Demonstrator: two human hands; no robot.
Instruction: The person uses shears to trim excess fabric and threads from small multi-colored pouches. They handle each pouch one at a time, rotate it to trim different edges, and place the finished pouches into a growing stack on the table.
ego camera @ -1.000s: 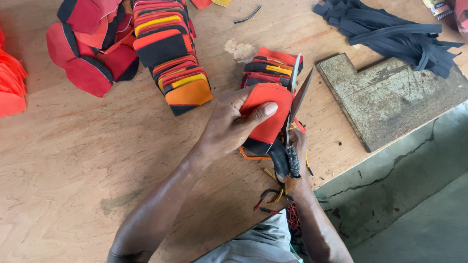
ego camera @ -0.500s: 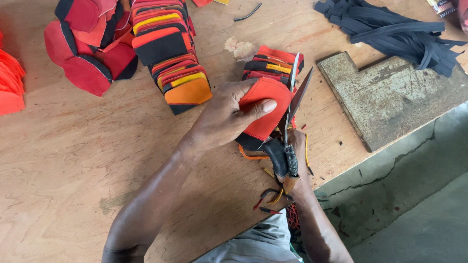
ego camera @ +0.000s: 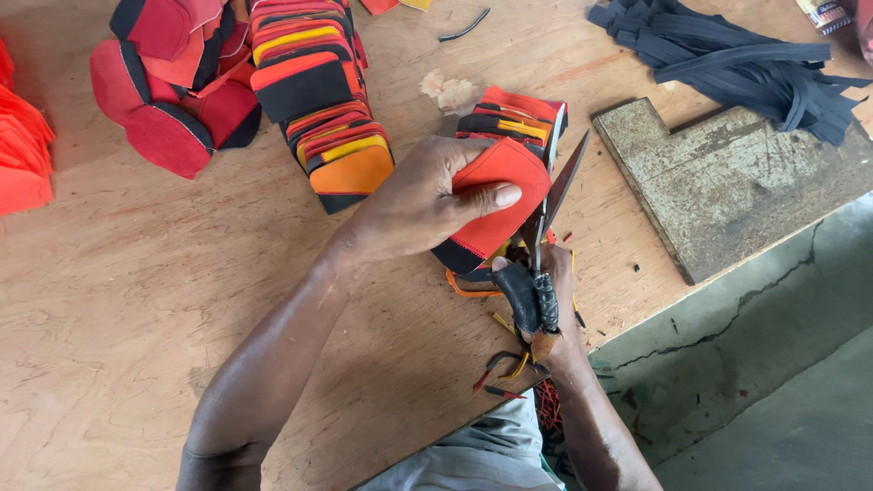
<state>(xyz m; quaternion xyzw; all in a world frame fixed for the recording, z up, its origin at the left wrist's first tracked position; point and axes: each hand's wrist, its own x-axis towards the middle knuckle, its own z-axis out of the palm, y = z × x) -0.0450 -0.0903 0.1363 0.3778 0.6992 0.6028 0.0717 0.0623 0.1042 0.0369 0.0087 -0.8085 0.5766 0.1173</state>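
My left hand grips a red piece with a black edge, thumb pressed on its top face. My right hand is closed around the black handles of a pair of scissors, whose blades point up along the piece's right edge. Just beyond lies a small stack of red, black and yellow pieces. Thin trimmed strips lie on the plywood table near my wrist.
A long row of red, orange and black pieces lies at top centre, loose red pieces to its left, bright orange pieces at the far left. A grey metal block and black straps sit at right.
My left hand has turned the red piece a little and drawn it toward me. The scissors stay at its right edge.
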